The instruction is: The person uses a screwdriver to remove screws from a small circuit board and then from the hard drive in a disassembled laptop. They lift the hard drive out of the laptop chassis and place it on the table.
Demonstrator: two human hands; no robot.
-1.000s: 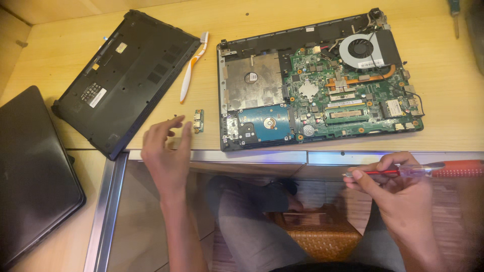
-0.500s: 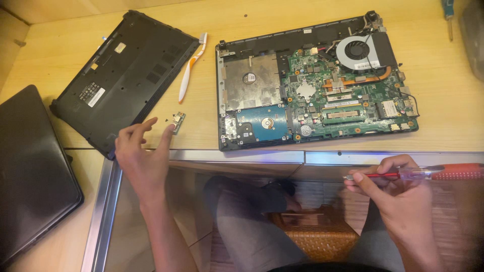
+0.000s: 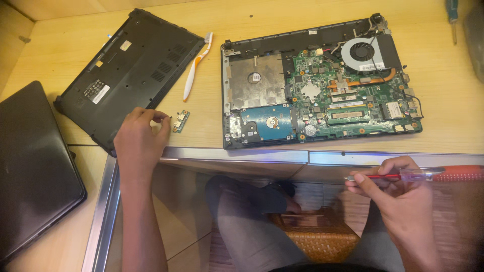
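Observation:
An opened laptop base (image 3: 317, 85) lies on the wooden desk (image 3: 252, 20), its green board, fan and blue drive exposed. A small green circuit board (image 3: 180, 121) rests on the desk left of it. My left hand (image 3: 138, 143) sits just left of that small board, fingers curled, apart from it by a small gap. My right hand (image 3: 398, 196) hovers below the desk edge, gripping a red-handled screwdriver (image 3: 433, 174) that points left.
A black laptop bottom cover (image 3: 131, 70) lies at upper left, a white and orange toothbrush (image 3: 195, 68) beside it. A closed dark laptop (image 3: 35, 166) sits at far left. A metal desk edge (image 3: 242, 153) runs across. Another screwdriver (image 3: 452, 15) lies at top right. A woven basket (image 3: 315, 234) stands below.
My left hand slid the small green board leftward along the desk and has let go of it. The right hand with the screwdriver has stayed still.

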